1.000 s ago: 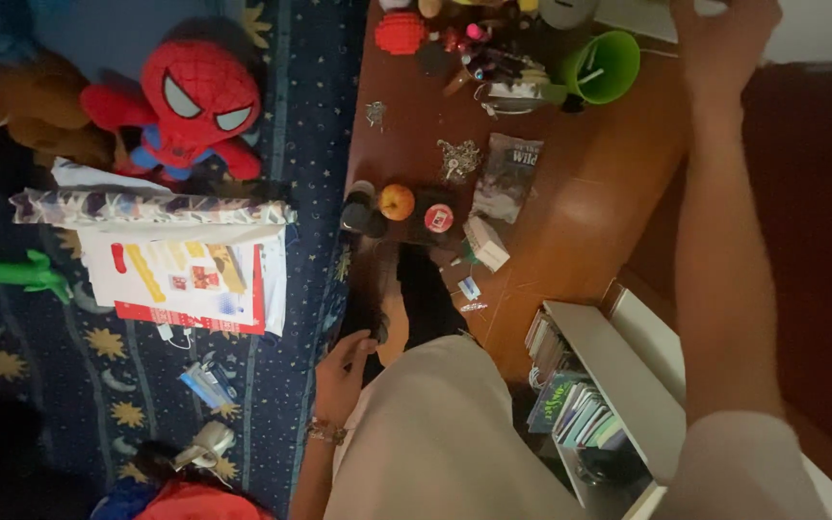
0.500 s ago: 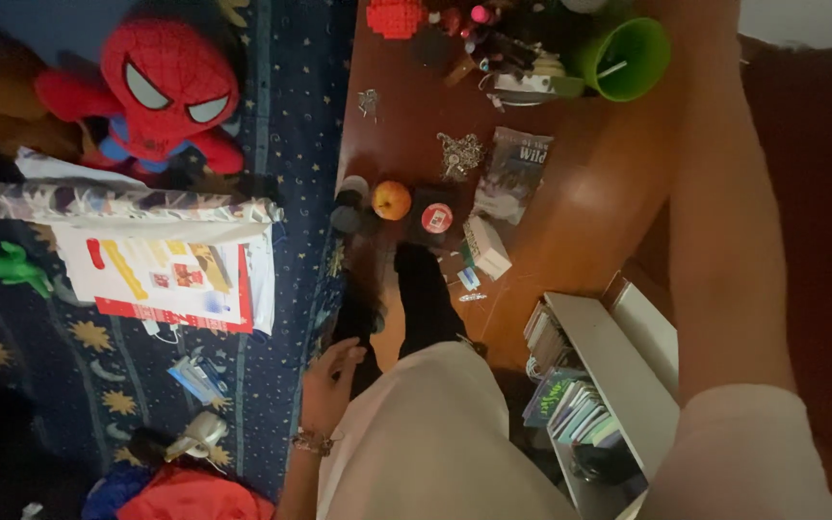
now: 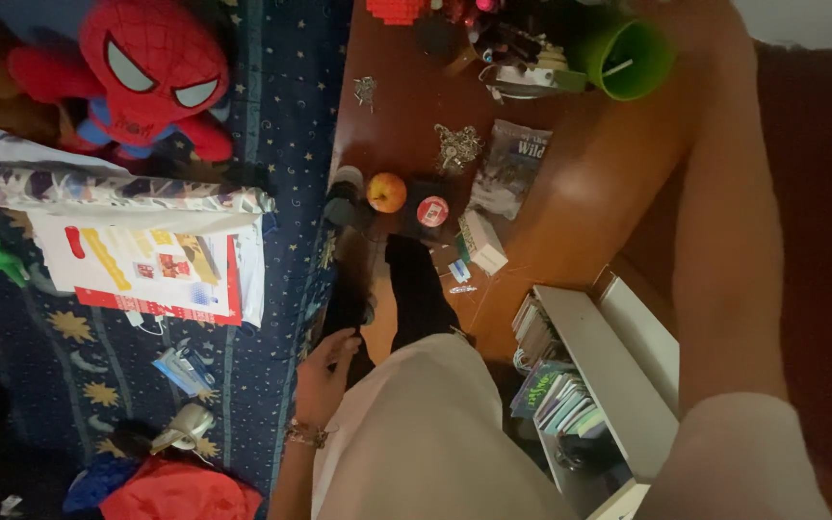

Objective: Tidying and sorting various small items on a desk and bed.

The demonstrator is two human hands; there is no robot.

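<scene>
1. The left hand (image 3: 325,371) hangs low beside the person's leg, at the edge of the star-patterned blue bedspread (image 3: 272,116). A beaded bracelet (image 3: 305,433) sits on its wrist.
2. Its fingers (image 3: 344,344) curl loosely toward a dark sock-clad foot (image 3: 349,299); whether they touch or pinch the sock I cannot tell, since the spot is dim.
3. The second dark sock (image 3: 418,289) stands just beside it on the wooden floor (image 3: 589,193).
4. The right arm (image 3: 729,241) stretches up along the right side; its hand passes out of the top edge, so its grip is not visible.
5. Just beyond the feet lie an apple (image 3: 387,192), a small red round tin (image 3: 432,211) and a small white box (image 3: 483,243), near one another.
6. Further up lie a dark booklet (image 3: 509,169), a bunch of keys (image 3: 457,146) and a green cup (image 3: 628,60).
7. On the bedspread lie a red masked plush doll (image 3: 142,72), a roll of patterned wrapping paper (image 3: 108,188) and a white sheet with coloured stickers (image 3: 137,270) touching the roll.
8. A white shelf unit with books (image 3: 570,385) stands at lower right.
</scene>
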